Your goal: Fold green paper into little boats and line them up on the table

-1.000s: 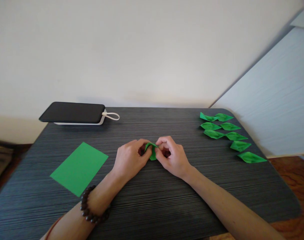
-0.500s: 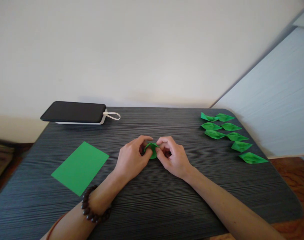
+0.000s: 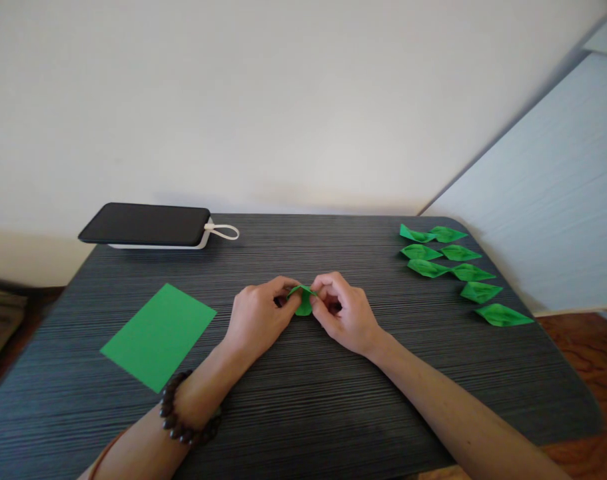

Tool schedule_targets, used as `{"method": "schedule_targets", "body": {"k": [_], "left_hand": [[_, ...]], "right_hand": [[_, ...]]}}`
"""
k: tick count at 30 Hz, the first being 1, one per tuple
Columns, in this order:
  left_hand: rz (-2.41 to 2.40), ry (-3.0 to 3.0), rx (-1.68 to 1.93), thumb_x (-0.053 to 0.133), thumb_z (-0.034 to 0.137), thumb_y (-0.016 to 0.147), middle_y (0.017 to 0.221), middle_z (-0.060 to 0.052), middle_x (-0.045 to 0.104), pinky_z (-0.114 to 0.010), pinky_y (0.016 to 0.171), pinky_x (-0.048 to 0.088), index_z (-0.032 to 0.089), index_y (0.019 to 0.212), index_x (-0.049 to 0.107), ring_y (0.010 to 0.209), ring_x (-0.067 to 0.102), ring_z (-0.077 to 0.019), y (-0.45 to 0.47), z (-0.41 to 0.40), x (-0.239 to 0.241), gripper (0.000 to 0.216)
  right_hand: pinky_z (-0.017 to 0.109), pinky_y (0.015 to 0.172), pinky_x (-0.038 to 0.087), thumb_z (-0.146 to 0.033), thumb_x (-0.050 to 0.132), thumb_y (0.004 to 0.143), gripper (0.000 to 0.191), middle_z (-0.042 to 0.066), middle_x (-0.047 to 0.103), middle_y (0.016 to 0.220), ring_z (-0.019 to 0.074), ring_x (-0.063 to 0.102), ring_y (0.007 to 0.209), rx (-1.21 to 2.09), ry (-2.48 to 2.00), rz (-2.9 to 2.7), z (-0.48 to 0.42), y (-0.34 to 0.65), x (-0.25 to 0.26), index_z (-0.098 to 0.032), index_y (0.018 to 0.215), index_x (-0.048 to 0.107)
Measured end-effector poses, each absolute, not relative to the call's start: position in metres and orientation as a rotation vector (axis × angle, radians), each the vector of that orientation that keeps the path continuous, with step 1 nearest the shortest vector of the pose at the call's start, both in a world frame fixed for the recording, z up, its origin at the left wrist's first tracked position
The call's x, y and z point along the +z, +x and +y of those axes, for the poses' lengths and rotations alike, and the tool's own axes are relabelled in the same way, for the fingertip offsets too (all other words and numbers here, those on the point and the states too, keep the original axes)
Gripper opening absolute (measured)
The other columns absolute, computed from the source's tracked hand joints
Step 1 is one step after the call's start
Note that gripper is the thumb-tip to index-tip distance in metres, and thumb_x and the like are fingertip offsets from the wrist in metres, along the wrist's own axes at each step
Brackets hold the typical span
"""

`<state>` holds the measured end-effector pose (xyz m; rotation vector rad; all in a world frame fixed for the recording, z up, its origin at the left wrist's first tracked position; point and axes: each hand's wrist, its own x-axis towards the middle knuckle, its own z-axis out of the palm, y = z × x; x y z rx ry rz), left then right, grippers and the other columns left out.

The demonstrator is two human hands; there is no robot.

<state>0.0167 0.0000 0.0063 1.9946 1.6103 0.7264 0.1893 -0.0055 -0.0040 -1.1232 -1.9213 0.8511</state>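
A small folded piece of green paper (image 3: 304,303) stands between my two hands over the middle of the table. My left hand (image 3: 259,312) pinches its left side between thumb and forefinger. On its other side, my right hand (image 3: 344,311) grips the right edge with thumb and fingertips. The paper's underside and part of its edges are hidden by my fingers. To the left of my left forearm lies a flat green paper sheet (image 3: 158,337). Several folded green paper pieces with pointed ends (image 3: 503,315) lie in rows at the right.
A black phone-like slab (image 3: 146,224) rests on a white block at the back left, with a white cord loop (image 3: 226,231) at its right end. The dark ribbed table (image 3: 303,413) meets a pale wall (image 3: 293,107) behind. A light panel (image 3: 548,180) stands at the right.
My left hand has shifted slightly left, its thumb and forefinger now nearer the paper's left tip. My right hand keeps its pinch almost unmoved.
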Motion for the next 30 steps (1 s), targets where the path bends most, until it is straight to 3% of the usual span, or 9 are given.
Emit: {"method": "schedule_targets", "body": {"k": [6,17,27,30], "left_hand": [[1.538,1.922,0.761,0.059,0.030,0.079,0.075,0.002,0.071,-0.024,0.061,0.046,0.026,0.094,0.066,0.066,0.064,-0.0149,0.017,0.000,0.004,0.016],[1.472,1.819,0.788,0.057,0.029,0.082,0.076,0.001,0.072,-0.024,0.057,0.045,0.023,0.094,0.065,0.061,0.062,-0.0135,0.018,0.000,0.009,0.016],[1.011,1.256,0.754,0.060,0.031,0.081,0.083,-0.007,0.071,-0.023,0.053,0.051,0.013,0.115,0.051,0.072,0.066,-0.0179,0.008,0.010,0.022,0.039],[0.961,1.139,0.735,0.061,0.028,0.081,0.083,-0.007,0.070,-0.026,0.059,0.055,0.012,0.115,0.051,0.074,0.066,-0.0181,0.005,0.013,0.021,0.039]], "right_hand": [[0.018,0.051,0.042,-0.016,0.048,0.084,0.016,-0.006,0.054,0.063,0.0071,0.051,0.050,0.883,-1.114,-1.902,-0.005,0.189,-0.004,-0.021,0.098,0.043],[0.019,0.045,0.042,-0.016,0.048,0.085,0.011,-0.006,0.054,0.061,0.0066,0.052,0.044,0.974,-1.144,-1.780,-0.004,0.189,0.001,-0.020,0.095,0.046],[0.018,0.041,0.043,-0.019,0.051,0.085,0.007,-0.004,0.056,0.066,0.0079,0.059,0.044,1.047,-1.054,-1.595,-0.003,0.191,-0.007,-0.021,0.092,0.051],[0.019,0.041,0.044,-0.019,0.053,0.085,0.007,-0.003,0.059,0.069,0.0087,0.060,0.046,1.045,-1.028,-1.587,-0.003,0.191,-0.007,-0.020,0.091,0.052]]}}
